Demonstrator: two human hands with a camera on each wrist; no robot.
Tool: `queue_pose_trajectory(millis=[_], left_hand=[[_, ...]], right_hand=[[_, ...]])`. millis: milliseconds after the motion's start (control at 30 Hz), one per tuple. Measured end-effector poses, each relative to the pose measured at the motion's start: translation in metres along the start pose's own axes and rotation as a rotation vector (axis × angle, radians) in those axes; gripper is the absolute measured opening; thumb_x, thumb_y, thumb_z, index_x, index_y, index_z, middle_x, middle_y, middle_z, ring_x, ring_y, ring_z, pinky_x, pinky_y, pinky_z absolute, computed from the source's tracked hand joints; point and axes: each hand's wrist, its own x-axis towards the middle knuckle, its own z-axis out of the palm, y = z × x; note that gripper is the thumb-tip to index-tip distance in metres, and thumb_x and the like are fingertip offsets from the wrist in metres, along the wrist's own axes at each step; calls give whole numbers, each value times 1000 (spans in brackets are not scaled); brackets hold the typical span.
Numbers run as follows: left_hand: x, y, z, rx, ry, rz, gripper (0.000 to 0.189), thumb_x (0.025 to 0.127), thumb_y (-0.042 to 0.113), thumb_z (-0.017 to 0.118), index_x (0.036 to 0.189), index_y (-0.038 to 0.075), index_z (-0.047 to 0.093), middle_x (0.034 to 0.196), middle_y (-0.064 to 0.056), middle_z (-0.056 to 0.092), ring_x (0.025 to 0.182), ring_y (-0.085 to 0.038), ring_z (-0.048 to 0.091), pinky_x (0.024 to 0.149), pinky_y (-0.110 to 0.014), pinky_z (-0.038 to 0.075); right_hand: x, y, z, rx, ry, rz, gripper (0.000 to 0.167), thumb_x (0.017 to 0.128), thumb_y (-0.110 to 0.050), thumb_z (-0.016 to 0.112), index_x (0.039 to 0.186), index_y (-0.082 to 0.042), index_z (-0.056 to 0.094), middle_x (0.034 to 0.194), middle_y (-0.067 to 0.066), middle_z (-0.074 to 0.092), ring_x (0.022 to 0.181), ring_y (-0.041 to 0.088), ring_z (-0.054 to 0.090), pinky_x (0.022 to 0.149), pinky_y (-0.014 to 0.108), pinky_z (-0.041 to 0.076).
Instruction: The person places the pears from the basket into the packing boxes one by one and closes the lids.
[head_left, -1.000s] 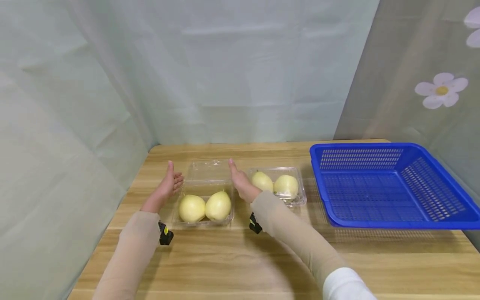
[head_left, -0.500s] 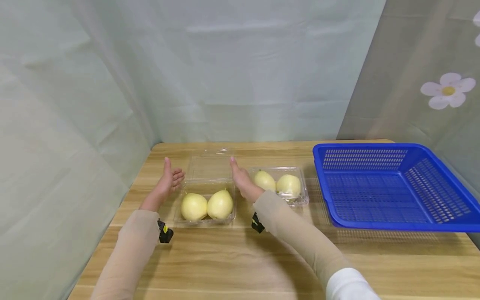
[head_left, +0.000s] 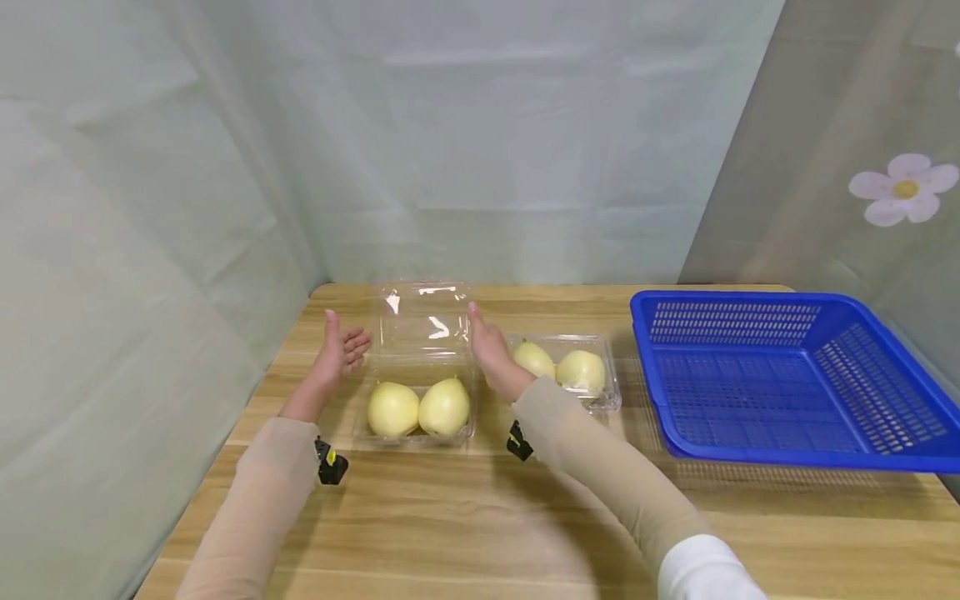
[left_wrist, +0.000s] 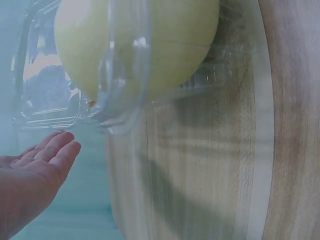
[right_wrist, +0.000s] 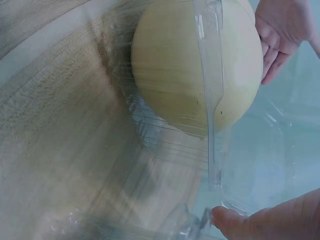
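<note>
A clear plastic clamshell box [head_left: 471,427] on the table holds two pale yellow pears [head_left: 393,409], [head_left: 444,407] side by side. Its hinged lid [head_left: 411,318] is raised at the far side. My left hand [head_left: 337,360] is at the lid's left, fingers extended and thumb up; in the left wrist view the fingertips [left_wrist: 66,145] lie close to the lid's edge, contact unclear. On the other side, my right hand [head_left: 495,354] has its thumb pointing up by the lid's right edge. Its other fingers are mostly hidden in the head view.
Just right of my right hand sits a second clear box [head_left: 611,392] with two pears, partly covered by that hand. A large blue plastic basket [head_left: 652,392] stands at the right of the wooden table [head_left: 450,533]. A pale curtain [head_left: 525,167] hangs behind the table.
The lid has swung up from lying low at the back to a more upright stance. Both hands hold about the same places beside it. The head view has shifted slightly.
</note>
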Motion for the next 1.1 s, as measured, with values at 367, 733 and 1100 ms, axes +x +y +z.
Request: queue_pose_trajectory(millis=[367, 733, 1100], left_hand=[[-6, 7, 0, -126, 50, 63, 92, 91, 58, -12, 146, -14, 0, 152, -33, 8, 143, -40, 8, 120, -47, 7], [-15, 2, 3, -144, 75, 86, 96, 91, 63, -5, 145, -16, 6, 152, -33, 7, 143, -40, 9, 120, -45, 8], [-29, 6, 10, -101, 88, 81, 91, 93, 56, -10, 144, -16, 10, 153, -31, 9, 144, -38, 9, 121, -44, 7]], right_hand=[[-9, -7, 1, -28, -3, -126, 78, 96, -63, 28, 145, -3, 36, 149, 16, 38, 138, 35, 34, 116, 47, 28], [-23, -7, -1, 19, 14, -187, 72, 99, -58, 27, 145, -3, 34, 151, 13, 36, 140, 30, 31, 117, 43, 27], [-40, -7, -3, 44, 42, -169, 71, 99, -57, 29, 145, -4, 35, 149, 14, 38, 139, 31, 33, 116, 44, 28]])
